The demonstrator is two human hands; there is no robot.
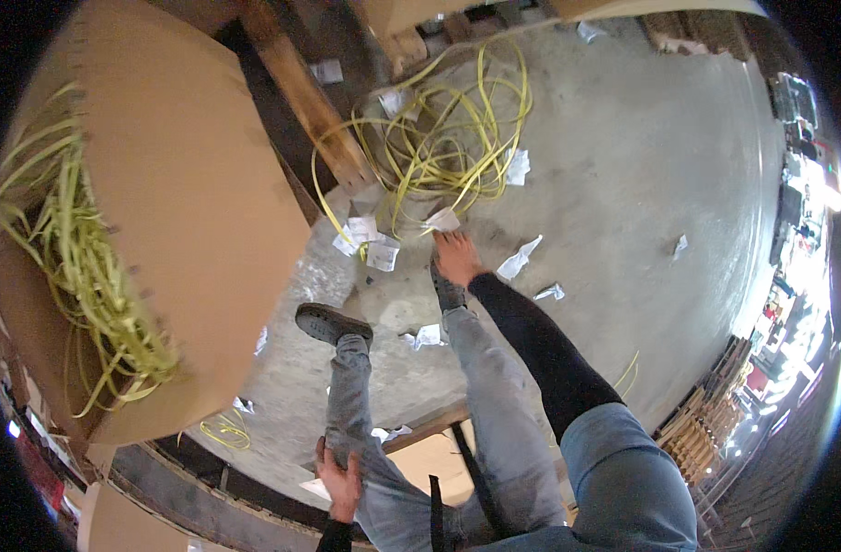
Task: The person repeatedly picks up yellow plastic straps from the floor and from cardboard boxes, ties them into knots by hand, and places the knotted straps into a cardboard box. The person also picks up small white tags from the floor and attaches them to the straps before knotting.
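Observation:
My right hand (459,259) reaches down to the concrete floor beside my right shoe (446,289). Its fingers are closed at the near edge of a white piece of paper (441,221); the fingertips are partly hidden. Just beyond that paper lies a loose tangle of yellow strapping (411,161). More white papers (382,252) lie to the left, by a strand of the strap. My left hand (339,480) rests on my left leg near the knee, thumb and fingers apart, holding nothing.
At the left stands a large cardboard box (181,212), with a heap of yellow strapping (89,276) inside. A wooden beam (301,92) runs past the box. Crumpled papers (520,257) are scattered over the floor. Wooden pallets (715,414) stand far right.

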